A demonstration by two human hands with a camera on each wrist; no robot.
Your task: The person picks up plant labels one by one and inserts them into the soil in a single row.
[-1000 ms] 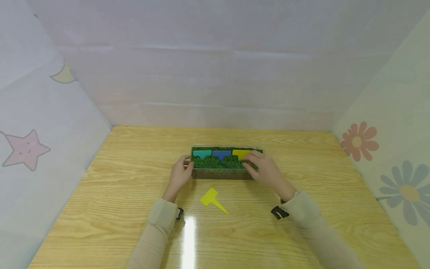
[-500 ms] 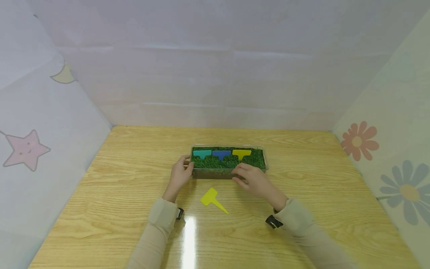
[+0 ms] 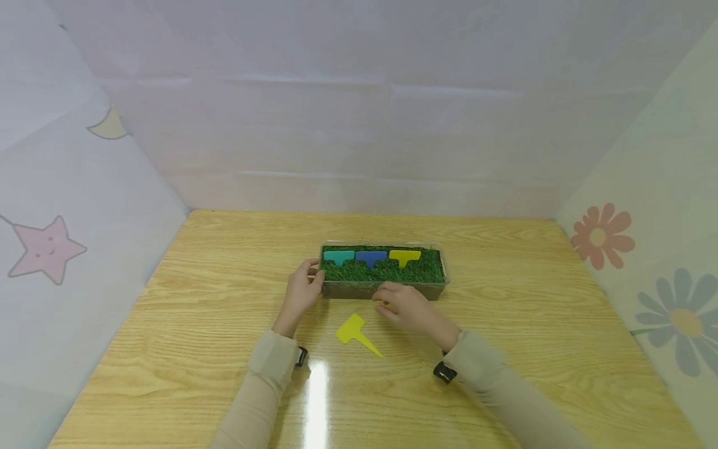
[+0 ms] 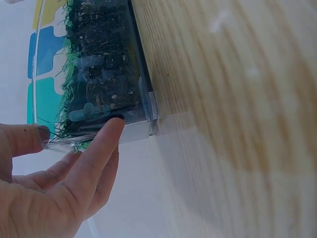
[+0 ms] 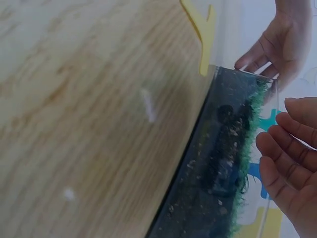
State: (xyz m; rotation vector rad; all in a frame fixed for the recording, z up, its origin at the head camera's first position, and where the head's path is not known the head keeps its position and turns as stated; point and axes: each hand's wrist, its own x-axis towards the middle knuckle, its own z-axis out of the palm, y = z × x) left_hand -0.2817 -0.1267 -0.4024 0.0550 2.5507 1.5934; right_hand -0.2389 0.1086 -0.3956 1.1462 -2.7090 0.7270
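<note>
A clear planter box (image 3: 348, 290) holds dark soil topped with green artificial grass. Teal (image 3: 339, 255), blue (image 3: 371, 256) and yellow (image 3: 405, 254) plant labels stand upright in a row in the grass. At the box's left end my left hand (image 3: 303, 290) grips the corner; the left wrist view shows its thumb (image 4: 29, 139) at the rim and its fingers (image 4: 101, 144) against the side. My right hand (image 3: 412, 307) hovers in front of the box's front wall, fingers loosely bent around nothing. On the table nearer me lies a loose yellow plant label (image 3: 350, 329), its spike pointing to the lower right.
The wooden table (image 3: 224, 268) carries the box near its middle. Pale sheets with printed stars and flowers (image 3: 597, 237) wall off the back and sides. Both wrists wear dark straps (image 3: 445, 372) below beige sleeves.
My right hand has left the yellow label standing in the grass and moved left and toward me, past the box's front wall. My left hand stays at the box's left end.
</note>
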